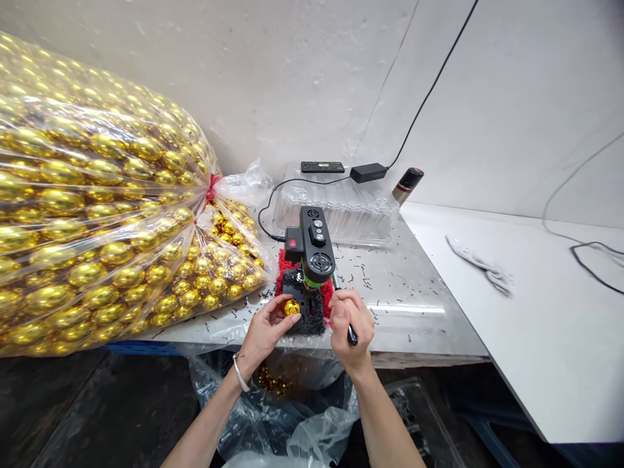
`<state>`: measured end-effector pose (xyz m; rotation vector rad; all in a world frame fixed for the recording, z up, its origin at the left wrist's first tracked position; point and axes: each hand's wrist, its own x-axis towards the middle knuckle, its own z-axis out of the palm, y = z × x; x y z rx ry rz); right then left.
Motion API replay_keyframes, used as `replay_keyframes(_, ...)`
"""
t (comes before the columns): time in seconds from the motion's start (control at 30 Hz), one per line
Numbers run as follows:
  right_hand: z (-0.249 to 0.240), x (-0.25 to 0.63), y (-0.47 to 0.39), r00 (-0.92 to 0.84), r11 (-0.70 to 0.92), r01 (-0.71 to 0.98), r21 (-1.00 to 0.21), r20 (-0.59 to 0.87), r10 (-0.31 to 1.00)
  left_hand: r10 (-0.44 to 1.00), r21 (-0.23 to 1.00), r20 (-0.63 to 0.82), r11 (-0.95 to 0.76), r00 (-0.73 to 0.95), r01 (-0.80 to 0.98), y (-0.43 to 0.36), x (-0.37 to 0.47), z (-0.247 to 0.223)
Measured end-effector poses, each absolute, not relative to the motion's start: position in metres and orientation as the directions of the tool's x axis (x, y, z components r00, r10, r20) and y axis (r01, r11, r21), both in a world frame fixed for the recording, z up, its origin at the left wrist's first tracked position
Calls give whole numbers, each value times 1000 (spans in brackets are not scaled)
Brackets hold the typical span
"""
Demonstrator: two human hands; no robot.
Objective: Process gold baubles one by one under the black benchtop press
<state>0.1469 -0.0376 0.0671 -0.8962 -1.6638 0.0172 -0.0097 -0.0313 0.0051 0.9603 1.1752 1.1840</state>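
Ball [292,307] pinched in left hand [263,331], lever [351,335] gripped in right [351,325]

A clear bag [182,201] packed with gold balls covers the left end of the bench [419,292], its neck gathered by a red tie [211,188]. Next comes the left hand at the front edge, a bracelet [240,374] on its wrist. Thumb and fingers part only by the ball's width and close on the shiny gold ball, at the left side of a black base plate [314,322]; whether it touches the plate, I cannot tell. Loose clear plastic [319,435] hangs below that edge.

Over the plate stands a black machine [316,244], with red matting [284,272] beneath. Behind it, toward the back edge, clear trays [336,208] bear a flat black remote-like object [322,167] and a power adapter [369,172].

Right of the machine, near the front edge, the right hand makes a fist around the lever's black grip. Dark slivers dot the benchtop. A black-capped bottle [407,187] leans at the back right corner; beyond the right edge, a white table [550,312] carries crumpled pale cloth [480,263].
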Motion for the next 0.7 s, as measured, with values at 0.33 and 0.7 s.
replay_keyframes(0.33,67,147,-38,-19,699,544,-465,826,564,916,771,-395,376,78,-514,-12,-6,-2)
replay_keyframes(0.7,65,149,-39,-40,702,533,-472,815,578,980,867,155,-194,122,459,-5,4,-17)
